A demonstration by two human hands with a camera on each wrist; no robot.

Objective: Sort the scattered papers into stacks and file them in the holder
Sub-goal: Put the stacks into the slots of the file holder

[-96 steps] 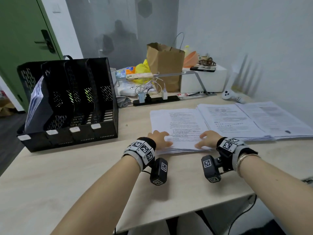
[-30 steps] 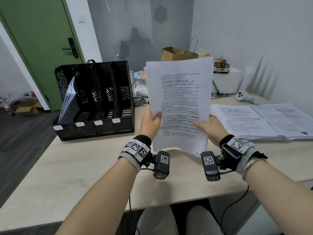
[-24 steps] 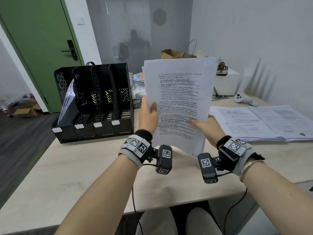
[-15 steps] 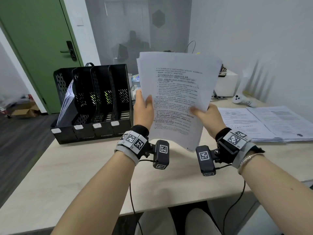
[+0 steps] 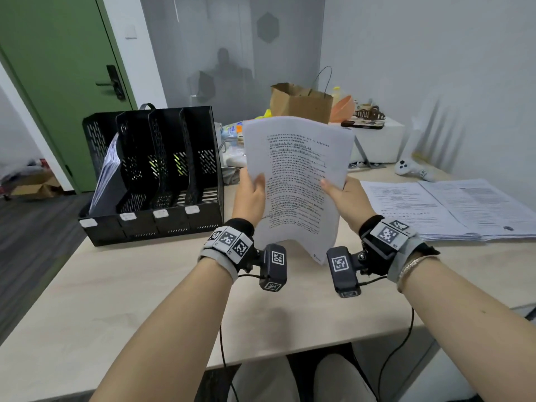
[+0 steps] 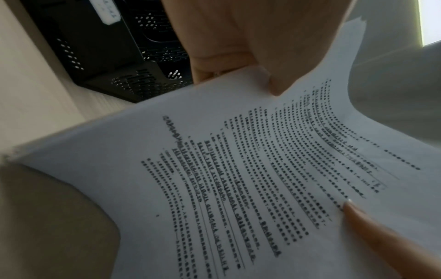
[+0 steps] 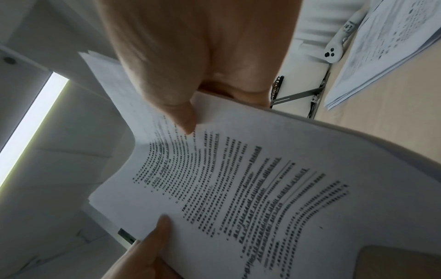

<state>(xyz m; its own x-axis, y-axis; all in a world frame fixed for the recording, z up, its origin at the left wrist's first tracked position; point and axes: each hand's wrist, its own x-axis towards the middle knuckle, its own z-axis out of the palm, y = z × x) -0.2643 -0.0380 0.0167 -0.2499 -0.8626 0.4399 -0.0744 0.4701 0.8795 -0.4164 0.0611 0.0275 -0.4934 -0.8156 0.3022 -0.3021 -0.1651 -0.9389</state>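
While hands (image 5: 298, 198) pinch stack (image 5: 295, 181) edges, holder (image 5: 150, 175) sits nr left.

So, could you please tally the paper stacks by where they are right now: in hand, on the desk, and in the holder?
In hand: 1, the stack held by the left hand and right hand.
On the desk: 2, the near stack and the far stack.
In the holder: 1, the filed stack.
Total: 4
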